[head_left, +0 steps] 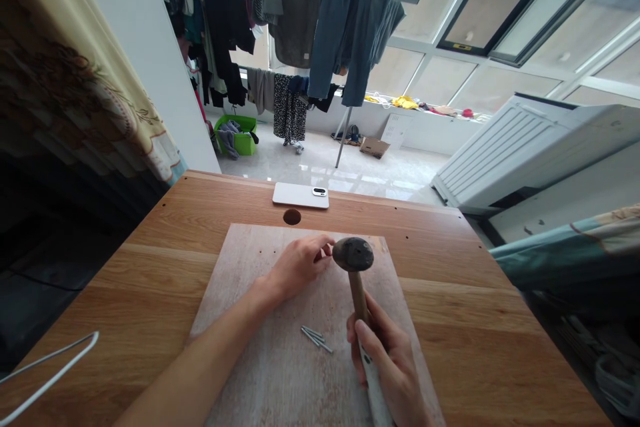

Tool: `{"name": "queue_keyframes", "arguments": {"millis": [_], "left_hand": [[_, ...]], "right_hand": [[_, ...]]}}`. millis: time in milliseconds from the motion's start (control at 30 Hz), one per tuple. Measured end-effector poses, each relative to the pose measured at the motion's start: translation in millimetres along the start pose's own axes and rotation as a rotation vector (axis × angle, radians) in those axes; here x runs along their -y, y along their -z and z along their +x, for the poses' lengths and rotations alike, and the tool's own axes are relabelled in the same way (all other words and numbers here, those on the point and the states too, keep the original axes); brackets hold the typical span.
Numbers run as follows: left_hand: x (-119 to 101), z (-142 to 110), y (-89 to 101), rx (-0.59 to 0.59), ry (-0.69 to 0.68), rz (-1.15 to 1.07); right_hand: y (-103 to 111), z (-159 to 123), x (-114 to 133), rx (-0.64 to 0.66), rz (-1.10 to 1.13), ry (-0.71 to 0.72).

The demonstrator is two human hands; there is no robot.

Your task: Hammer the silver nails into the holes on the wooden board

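Note:
My right hand (387, 353) is wrapped round the handle of a hammer (353, 254), whose dark head is raised over the far part of a pale wooden board (260, 360). Just left of the hammer head, my left hand (303, 260) rests on the board with thumb and fingertips pinched together. What the pinch holds, if anything, is too small and partly hidden to make out. Several loose steel nails (316, 339) lie in a small pile on the board, between my left forearm and the hammer handle. A few small dark holes or marks show left of my left hand.
A white phone (295, 195) lies at the table's far edge, behind a round hole (292, 217). The wooden table (460, 320) extends on both sides of the board. A white cable (60, 373) crosses the left corner. Beyond are hanging clothes (300, 20) and a green basket (245, 140).

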State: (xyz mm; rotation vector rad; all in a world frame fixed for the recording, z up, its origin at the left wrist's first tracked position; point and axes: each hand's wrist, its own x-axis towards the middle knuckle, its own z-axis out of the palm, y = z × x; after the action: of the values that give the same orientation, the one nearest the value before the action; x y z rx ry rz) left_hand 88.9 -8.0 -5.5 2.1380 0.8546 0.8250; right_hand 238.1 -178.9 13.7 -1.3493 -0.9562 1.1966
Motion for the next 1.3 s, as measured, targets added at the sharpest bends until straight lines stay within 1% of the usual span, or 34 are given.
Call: {"name": "queue_keyframes", "arguments": {"millis": [267,333,367,433,500,533,600,667,767,833,933,1100,1300], "left_hand": [[0,0,-0.1,0.002,-0.002,0.013],[-2,0,1.0,0.013,-0.002,0.017],[-3,0,1.6,0.023,-0.001,0.023],[-6,0,2.8,0.032,-0.008,0.056],[-12,3,3.4,0.002,-0.053,0.131],[-16,5,3.2,-0.022,-0.086,0.174],[-27,12,1.3,-0.046,-0.142,0.258],[-38,21,-3.6,0.008,-0.171,0.346],[-49,34,-15.5,0.166,-0.200,0.497],[-54,39,-23.7,0.232,-0.194,0.576],[-57,43,-31.2,0.252,-0.144,0.640],[-67,49,-33.5,0.301,-0.067,0.695],[-76,57,-35.3,0.374,-0.013,0.730]], "right_hand": [[-2,2,2,-0.017,-0.022,-0.040],[-3,0,1,-0.051,-0.031,-0.030],[-4,0,1,-0.094,-0.022,-0.006],[-5,-2,2,-0.231,0.034,0.053],[-4,-3,5,-0.374,0.130,0.075],[-3,-3,7,-0.425,0.174,0.064],[0,-2,11,-0.493,0.233,0.041],[4,0,12,-0.524,0.258,0.051],[8,2,9,-0.507,0.269,0.074],[10,3,6,-0.476,0.264,0.073],[10,2,5,-0.439,0.259,0.071],[9,2,7,-0.390,0.246,0.076],[10,1,6,-0.394,0.266,0.058]]}}
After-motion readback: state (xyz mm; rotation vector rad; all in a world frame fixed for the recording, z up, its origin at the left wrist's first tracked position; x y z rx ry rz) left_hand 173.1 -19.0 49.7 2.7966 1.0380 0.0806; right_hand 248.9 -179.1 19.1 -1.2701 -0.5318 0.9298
